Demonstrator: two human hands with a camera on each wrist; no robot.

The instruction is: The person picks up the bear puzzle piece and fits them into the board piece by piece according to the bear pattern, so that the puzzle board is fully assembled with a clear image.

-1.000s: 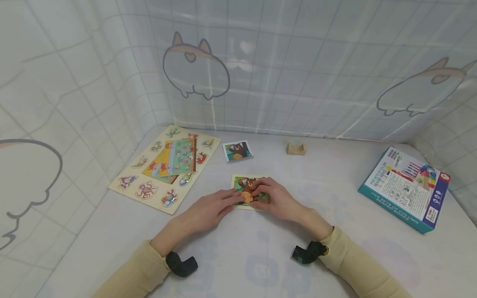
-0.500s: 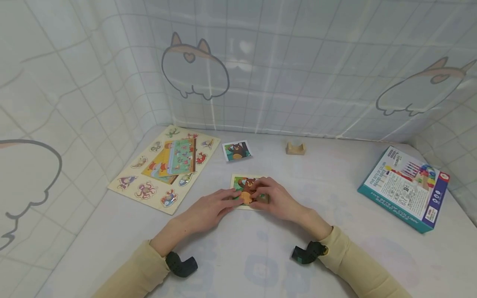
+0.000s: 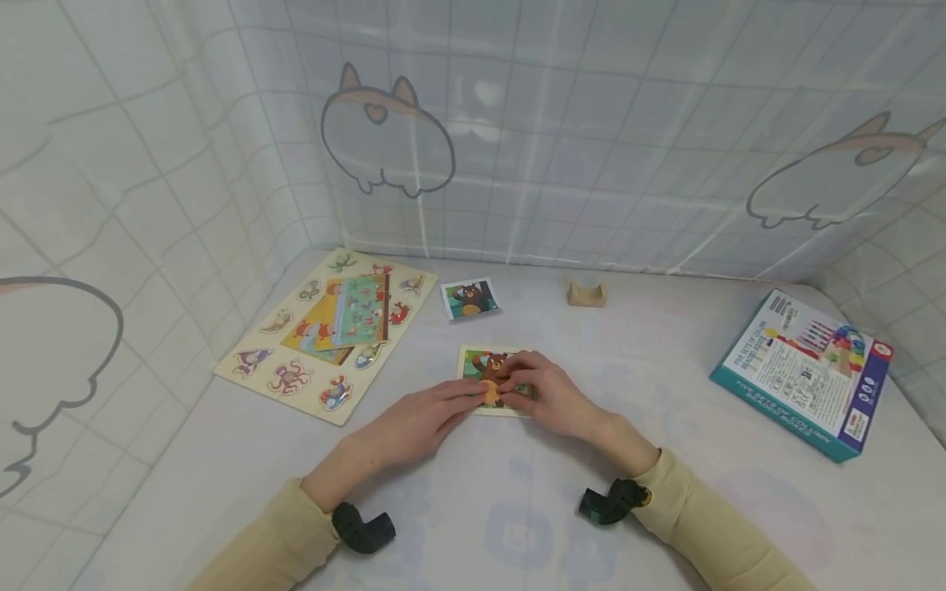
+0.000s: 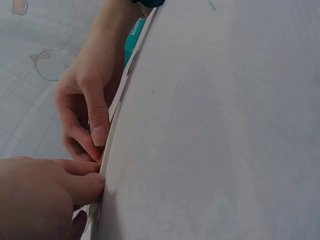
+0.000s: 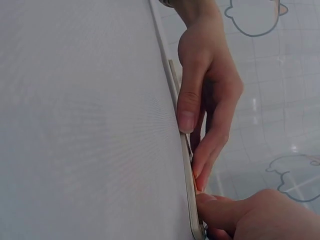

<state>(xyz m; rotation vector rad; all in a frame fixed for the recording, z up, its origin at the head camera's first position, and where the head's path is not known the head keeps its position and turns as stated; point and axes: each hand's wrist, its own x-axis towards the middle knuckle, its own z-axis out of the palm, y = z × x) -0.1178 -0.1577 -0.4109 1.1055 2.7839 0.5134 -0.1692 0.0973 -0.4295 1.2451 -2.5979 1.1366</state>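
A small bear jigsaw puzzle board (image 3: pixel 473 353) with a pale rim lies flat in the middle of the table, between both hands. My left hand (image 3: pixel 417 420) comes in from the left with fairly straight fingers, their tips resting on the bear's orange belly. From the right, my right hand (image 3: pixel 557 396) bends over the board, its thumb and fingers pinching a puzzle piece (image 3: pixel 492 394) at the belly; most of that piece is covered. In the right wrist view the left hand (image 5: pixel 207 75) has its thumb at the board's edge (image 5: pixel 189 175), and an orange edge shows under its fingertips.
Behind the board lies a bear picture card (image 3: pixel 471 299). A notched wooden block (image 3: pixel 587 295) stands further right. At left, a sea-animal board (image 3: pixel 288 378) carries two picture panels (image 3: pixel 362 308). A teal-edged box (image 3: pixel 805 373) lies at right. Tile-patterned walls (image 3: pixel 517 148) enclose the table.
My left fingers have slid slightly right across the bear's belly, and the left wrist has shifted a little with them. The right hand stays almost where it was.
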